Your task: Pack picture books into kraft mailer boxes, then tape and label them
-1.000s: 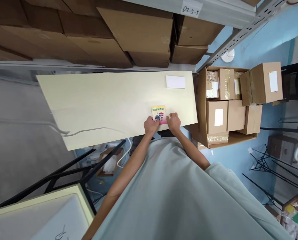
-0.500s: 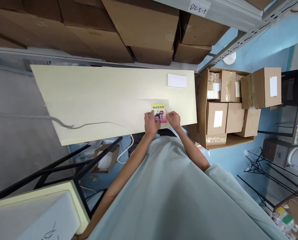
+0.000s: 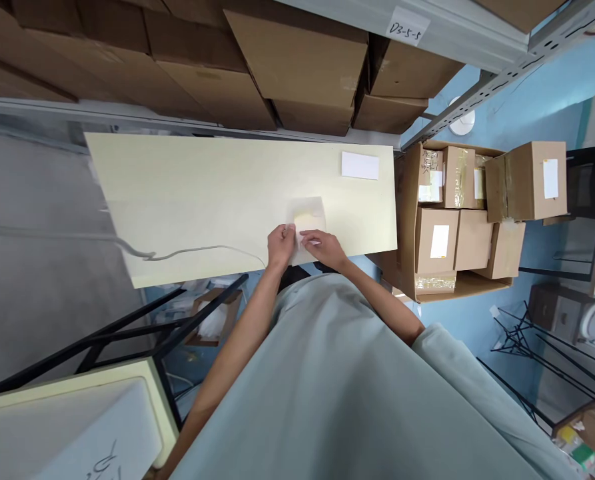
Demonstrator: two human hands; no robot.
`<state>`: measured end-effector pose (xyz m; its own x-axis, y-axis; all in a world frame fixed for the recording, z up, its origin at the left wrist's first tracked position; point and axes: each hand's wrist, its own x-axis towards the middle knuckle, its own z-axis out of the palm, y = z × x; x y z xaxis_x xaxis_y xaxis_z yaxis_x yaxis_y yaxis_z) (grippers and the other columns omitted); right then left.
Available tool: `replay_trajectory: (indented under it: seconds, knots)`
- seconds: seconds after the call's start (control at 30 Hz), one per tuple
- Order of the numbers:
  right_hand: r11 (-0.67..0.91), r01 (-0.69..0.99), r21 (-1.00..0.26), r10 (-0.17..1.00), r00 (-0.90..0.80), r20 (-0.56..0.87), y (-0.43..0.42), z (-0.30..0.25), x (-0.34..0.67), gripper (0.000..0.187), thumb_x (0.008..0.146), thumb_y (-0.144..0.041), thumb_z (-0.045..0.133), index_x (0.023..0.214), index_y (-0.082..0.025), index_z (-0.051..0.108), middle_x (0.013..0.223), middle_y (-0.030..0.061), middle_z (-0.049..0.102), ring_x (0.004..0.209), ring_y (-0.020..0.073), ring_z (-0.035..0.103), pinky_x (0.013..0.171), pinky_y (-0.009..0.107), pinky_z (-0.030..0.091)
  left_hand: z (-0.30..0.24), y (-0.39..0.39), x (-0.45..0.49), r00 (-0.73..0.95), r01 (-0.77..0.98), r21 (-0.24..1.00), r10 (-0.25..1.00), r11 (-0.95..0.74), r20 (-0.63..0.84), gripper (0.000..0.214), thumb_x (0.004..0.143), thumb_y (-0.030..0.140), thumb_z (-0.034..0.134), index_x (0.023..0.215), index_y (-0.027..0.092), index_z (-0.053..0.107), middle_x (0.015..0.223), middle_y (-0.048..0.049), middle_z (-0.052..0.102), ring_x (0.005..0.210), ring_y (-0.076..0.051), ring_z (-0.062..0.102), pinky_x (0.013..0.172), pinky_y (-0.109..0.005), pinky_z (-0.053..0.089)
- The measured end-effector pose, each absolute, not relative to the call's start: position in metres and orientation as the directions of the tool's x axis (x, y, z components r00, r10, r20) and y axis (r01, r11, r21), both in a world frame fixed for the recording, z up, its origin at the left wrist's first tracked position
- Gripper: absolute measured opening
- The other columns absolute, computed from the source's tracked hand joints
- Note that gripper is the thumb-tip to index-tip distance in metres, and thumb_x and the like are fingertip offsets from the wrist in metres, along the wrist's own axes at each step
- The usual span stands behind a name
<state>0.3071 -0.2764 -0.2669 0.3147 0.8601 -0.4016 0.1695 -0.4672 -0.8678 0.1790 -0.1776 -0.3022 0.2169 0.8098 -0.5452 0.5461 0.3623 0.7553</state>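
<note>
A thin, translucent white wrapping sheet [image 3: 308, 205] lies near the table's front edge, folded over a small flat thing. Pale yellow shows faintly through it; the booklet's printed cover is hidden. At the sheet's left edge, my left hand [image 3: 280, 247] is closed, thumb and fingers pinching the wrap. My right hand [image 3: 326, 249] reaches in from the right, its fingers stretched out and somewhat apart over the front part of the sheet. The two hands are close together but do not touch.
On the cream table [image 3: 202, 193], a white rectangular pad [image 3: 360, 166] lies at the back right. A grey cable [image 3: 202, 249] crosses the left side. Cardboard boxes fill the shelf [image 3: 297, 60] behind, and a large open carton [image 3: 408, 220] of boxes stands right.
The yellow and pink booklet was uncovered between my hands; now the translucent sheet covers it. Both hands have shifted left, the right one reaching over the wrap. The view has shifted slightly.
</note>
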Motion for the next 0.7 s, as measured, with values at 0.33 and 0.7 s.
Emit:
replay_trajectory:
  seconds: [0.33, 0.7]
  knots:
    - [-0.813, 0.17, -0.557, 0.547, 0.55, -0.631, -0.268, -0.316, 0.332, 0.023, 0.101, -0.032, 0.073, 0.12, -0.021, 0.067, 0.12, 0.0093, 0.079, 0.113, 0.0254, 0.077, 0.109, 0.041, 0.061, -0.326, -0.167, 0.184, 0.026, 0.578, 0.648, 0.782, 0.496, -0.622, 0.02, 0.088, 0.032, 0.068, 0.088, 0.015, 0.079, 0.079, -0.0025, 0.073, 0.084, -0.023, 0.068, 0.083, -0.033, 0.053]
    - [-0.786, 0.081, -0.613, 0.526, 0.609, -0.594, -0.29, -0.325, 0.374, 0.019, 0.097, -0.03, 0.075, 0.108, -0.024, 0.061, 0.109, 0.0035, 0.077, 0.095, 0.0206, 0.076, 0.095, 0.036, 0.062, -0.334, -0.182, 0.212, 0.062, 0.633, 0.676, 0.845, 0.379, -0.531, 0.03, 0.085, 0.026, 0.08, 0.11, 0.02, 0.064, 0.103, -0.0055, 0.074, 0.09, -0.021, 0.072, 0.097, -0.038, 0.057]
